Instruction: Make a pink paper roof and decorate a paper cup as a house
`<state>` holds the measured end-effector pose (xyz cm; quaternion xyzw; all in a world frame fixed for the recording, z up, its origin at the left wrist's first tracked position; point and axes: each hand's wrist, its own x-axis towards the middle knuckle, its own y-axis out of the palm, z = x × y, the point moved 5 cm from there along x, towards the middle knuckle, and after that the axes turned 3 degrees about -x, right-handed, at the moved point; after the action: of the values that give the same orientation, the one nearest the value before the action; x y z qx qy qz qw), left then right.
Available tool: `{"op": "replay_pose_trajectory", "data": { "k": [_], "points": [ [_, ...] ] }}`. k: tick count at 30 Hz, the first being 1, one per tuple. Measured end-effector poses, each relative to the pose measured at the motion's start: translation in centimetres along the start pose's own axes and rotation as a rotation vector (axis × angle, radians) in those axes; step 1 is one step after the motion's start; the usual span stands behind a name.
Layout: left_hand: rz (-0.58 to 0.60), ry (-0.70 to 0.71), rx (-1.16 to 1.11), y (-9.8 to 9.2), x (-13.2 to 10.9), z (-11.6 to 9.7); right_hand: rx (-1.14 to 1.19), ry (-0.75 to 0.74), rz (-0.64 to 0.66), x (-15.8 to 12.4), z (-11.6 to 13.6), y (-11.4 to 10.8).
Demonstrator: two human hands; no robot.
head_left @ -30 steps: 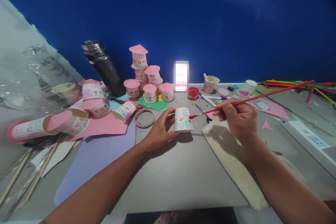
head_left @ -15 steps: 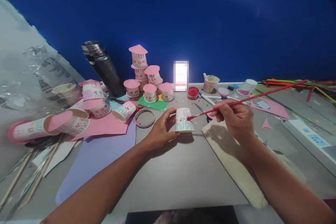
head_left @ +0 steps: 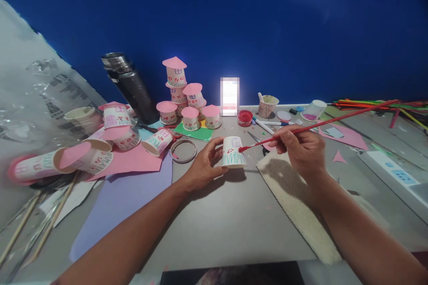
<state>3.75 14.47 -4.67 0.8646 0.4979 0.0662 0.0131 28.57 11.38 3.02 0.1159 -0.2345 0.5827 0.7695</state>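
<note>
My left hand [head_left: 202,168] grips an upturned white paper cup [head_left: 233,152] on the grey table [head_left: 214,218]; the cup bears green grass strokes, red flowers and a purple window. My right hand [head_left: 302,149] pinches a long red paintbrush [head_left: 321,123], its red tip touching the cup's right side. A small pot of red paint [head_left: 245,117] stands just behind the cup.
Finished cup houses with pink roofs [head_left: 187,98] are stacked at the back, more lie at left on pink paper [head_left: 133,160]. A dark flask [head_left: 129,84], tape ring [head_left: 183,150], purple sheet [head_left: 113,205], beige cloth [head_left: 294,205], markers and coloured sticks [head_left: 377,106] surround the work spot.
The brush tip has shifted slightly on the cup's side and the cup has turned a little in my left hand. Everything else stays put.
</note>
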Motion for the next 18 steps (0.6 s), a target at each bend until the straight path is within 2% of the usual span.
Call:
{"op": "replay_pose_trajectory", "data": {
  "k": [6,14,18],
  "points": [
    [0.046,-0.004,-0.054,0.39,-0.17,-0.18,0.052,0.002,-0.028,-0.03,0.05,0.01],
    [-0.004,-0.034,-0.015,0.53,-0.17,-0.46,0.003,0.000,0.039,-0.12,0.02,0.34],
    [-0.010,-0.035,-0.019,0.53,-0.19,-0.54,0.040,0.001,-0.015,0.01,0.23,0.10]
  ]
}}
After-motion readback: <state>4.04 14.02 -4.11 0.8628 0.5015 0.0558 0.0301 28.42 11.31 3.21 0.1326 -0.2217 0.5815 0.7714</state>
